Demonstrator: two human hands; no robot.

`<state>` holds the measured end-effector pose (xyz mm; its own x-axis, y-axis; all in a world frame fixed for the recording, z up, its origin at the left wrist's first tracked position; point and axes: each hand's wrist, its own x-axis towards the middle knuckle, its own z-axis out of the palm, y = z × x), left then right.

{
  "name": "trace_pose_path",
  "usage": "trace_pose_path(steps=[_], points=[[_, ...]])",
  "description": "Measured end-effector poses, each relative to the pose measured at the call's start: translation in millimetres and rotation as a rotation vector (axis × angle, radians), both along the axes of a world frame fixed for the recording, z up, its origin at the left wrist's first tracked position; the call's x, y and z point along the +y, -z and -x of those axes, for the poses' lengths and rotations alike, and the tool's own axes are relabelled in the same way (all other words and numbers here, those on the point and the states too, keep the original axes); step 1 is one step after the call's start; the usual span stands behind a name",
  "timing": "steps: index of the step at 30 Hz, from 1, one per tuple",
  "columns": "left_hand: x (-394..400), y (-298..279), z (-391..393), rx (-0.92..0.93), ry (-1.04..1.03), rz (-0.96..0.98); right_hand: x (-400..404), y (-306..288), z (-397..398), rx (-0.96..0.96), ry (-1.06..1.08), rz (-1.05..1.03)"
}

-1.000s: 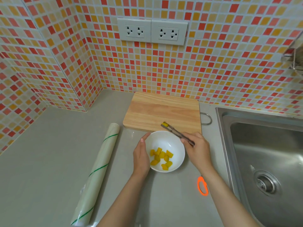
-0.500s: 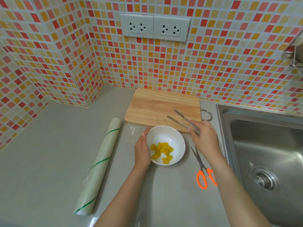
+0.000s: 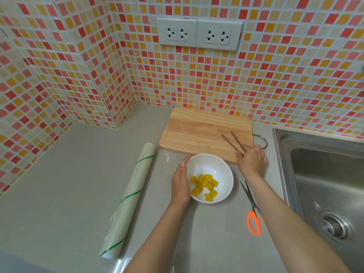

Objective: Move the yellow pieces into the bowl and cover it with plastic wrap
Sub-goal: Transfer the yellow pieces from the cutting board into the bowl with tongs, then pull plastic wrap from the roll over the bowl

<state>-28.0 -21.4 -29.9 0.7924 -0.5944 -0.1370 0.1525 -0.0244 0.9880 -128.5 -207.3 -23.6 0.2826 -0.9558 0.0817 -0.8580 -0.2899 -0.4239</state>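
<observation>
A white bowl (image 3: 214, 166) sits on the grey counter just in front of the wooden cutting board (image 3: 199, 131). Several yellow pieces (image 3: 204, 186) lie inside it. My left hand (image 3: 180, 182) rests flat against the bowl's left side. My right hand (image 3: 251, 160) holds metal tongs (image 3: 232, 141) over the board's right front corner; their tips are apart and hold nothing. The board's surface is bare. A roll of plastic wrap (image 3: 130, 200) with green stripes lies on the counter to the left.
Orange-handled scissors (image 3: 252, 209) lie on the counter right of the bowl. A steel sink (image 3: 325, 184) fills the right side. Tiled walls with two sockets (image 3: 199, 34) close off the back and left.
My right hand moved the tongs from over the bowl back and right onto the board. The yellow piece they held is now in the bowl. The scissors came into view.
</observation>
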Motion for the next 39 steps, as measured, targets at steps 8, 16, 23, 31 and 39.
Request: trace_pose_path(steps=[8, 16, 23, 31, 39], points=[[17, -15, -25, -0.091, -0.026, 0.017, 23, -34, -18, -0.09, -0.069, -0.012], [77, -36, -113, -0.278, -0.218, -0.036, 151, -61, -92, -0.51, -0.565, -0.212], [134, -17, -135, -0.107, 0.058, -0.271, 228, -20, -124, -0.393, -0.591, -0.639], [146, -2, -116, -0.134, 0.248, -0.485, 246, -6, -131, -0.455, -0.556, -0.864], [134, -41, -101, 0.105, 0.309, -0.023, 235, -23, -130, -0.701, -0.515, -0.97]])
